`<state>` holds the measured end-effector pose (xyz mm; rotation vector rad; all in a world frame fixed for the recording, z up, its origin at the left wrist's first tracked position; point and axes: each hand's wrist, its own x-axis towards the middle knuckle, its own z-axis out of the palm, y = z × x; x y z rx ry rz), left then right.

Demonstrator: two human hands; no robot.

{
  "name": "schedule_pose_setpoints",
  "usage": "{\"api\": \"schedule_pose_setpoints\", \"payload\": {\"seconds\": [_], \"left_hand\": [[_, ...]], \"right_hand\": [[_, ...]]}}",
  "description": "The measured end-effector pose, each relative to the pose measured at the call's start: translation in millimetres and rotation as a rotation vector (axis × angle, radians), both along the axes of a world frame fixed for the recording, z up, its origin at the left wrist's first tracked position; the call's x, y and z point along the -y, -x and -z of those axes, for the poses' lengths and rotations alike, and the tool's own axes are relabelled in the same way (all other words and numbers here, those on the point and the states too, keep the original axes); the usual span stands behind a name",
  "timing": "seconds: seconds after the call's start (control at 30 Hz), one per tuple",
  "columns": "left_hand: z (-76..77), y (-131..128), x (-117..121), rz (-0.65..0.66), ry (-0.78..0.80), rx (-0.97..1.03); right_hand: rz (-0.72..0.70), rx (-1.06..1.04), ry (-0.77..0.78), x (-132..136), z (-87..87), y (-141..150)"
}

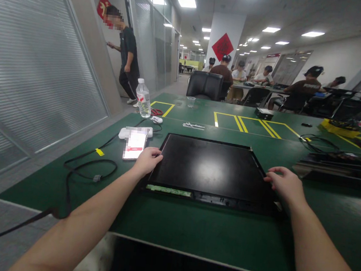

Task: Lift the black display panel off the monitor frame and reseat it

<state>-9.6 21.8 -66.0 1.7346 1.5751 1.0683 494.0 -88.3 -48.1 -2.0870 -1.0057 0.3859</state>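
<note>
A flat black display panel (pixel 209 169) lies screen up on the green table, a blurred light reflection in its middle. Along its near edge shows a strip of green circuit board (pixel 168 190) beside black frame. My left hand (pixel 147 160) is closed at the panel's left edge, thumb and fingers together on the rim. At the opposite side, my right hand (pixel 286 185) grips the right edge, its fingertips on the frame. The undersides of the fingers are partly hidden. A lit phone (pixel 135 144) rests just left of my left hand.
A water bottle (pixel 143 98), red scissors (pixel 157 112), a white plug (pixel 156 119) and a black cable (pixel 76 165) lie to the left. Beyond the panel are small white pieces (pixel 193 125) and a plastic cup (pixel 191 102). Dark frame parts (pixel 342 169) sit right. People are farther back.
</note>
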Motion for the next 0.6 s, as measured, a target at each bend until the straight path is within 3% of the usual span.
{"api": "schedule_pose_setpoints", "payload": {"seconds": [0.6], "left_hand": [[0.8, 3.1, -2.1, 0.018, -0.059, -0.217]], "right_hand": [[0.017, 0.004, 0.046, 2.0, -7.8, 8.0]]}}
